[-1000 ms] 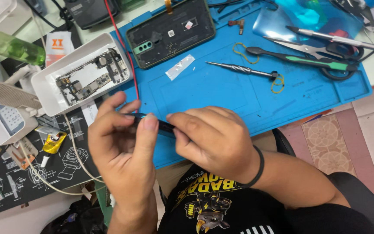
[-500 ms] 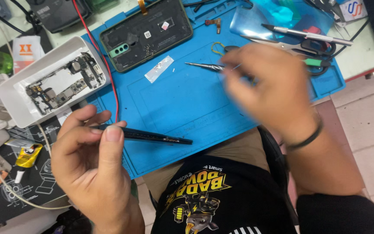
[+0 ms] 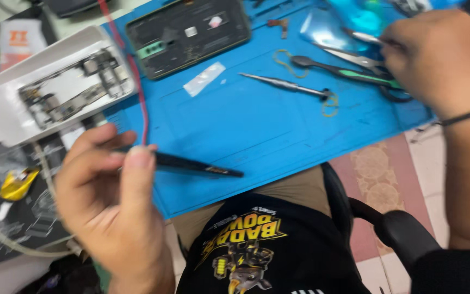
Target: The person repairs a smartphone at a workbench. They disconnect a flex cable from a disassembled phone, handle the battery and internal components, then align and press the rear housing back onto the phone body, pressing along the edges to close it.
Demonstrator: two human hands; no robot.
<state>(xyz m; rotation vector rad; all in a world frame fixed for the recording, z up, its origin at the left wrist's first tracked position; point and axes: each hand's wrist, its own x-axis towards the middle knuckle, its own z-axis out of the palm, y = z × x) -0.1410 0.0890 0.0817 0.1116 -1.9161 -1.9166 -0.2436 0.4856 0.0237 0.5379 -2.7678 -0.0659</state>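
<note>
We see the left hand (image 3: 112, 201) at about seven o'clock in the view, fingers curled and thumb pressed down, pinching one end of a thin black tool (image 3: 197, 165). The tool runs out toward three o'clock from the fingers, its far tip lying over the near edge of the blue work mat (image 3: 278, 130). A red wire (image 3: 140, 103) passes just behind the fingertips, heading up toward twelve o'clock.

The right hand (image 3: 436, 57) sits at two o'clock, knuckles up, fingers bent down onto the tools at the mat's far corner; we cannot tell whether it grips any of them. A black band circles its wrist. Just at nine o'clock of that hand lie green-handled pliers (image 3: 349, 71), and a slim metal screwdriver (image 3: 286, 85) lies nearer the mat's centre.

At eleven o'clock we find an opened phone back (image 3: 189, 35), and at ten o'clock a white tray (image 3: 6, 103) holding small phone parts.
</note>
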